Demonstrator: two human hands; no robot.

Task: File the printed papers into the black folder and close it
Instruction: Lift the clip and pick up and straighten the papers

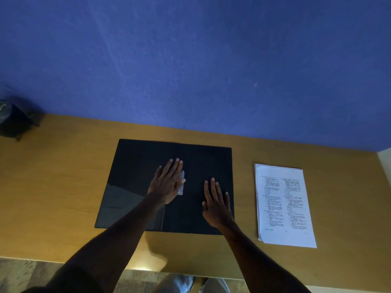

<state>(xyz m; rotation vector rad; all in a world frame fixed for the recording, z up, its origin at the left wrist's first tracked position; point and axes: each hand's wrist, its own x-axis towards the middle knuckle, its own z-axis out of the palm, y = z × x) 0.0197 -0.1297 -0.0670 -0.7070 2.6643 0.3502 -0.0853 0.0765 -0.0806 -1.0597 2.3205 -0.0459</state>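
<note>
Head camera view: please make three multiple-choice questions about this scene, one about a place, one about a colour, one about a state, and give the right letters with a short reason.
1. Where does the stack of printed papers lie?
A. inside the folder
B. on the table, right of the folder
C. under the left hand

2. What colour is the wall behind the table?
A. blue
B. white
C. green

3. In what state is the black folder?
A. closed
B. standing upright
C. open and flat

Answers:
1 B, the papers rest on bare wood, apart from the folder.
2 A, the wall is blue all over.
3 C, both leaves lie spread, with the left hand and right hand flat on them beside the metal clip.
</note>
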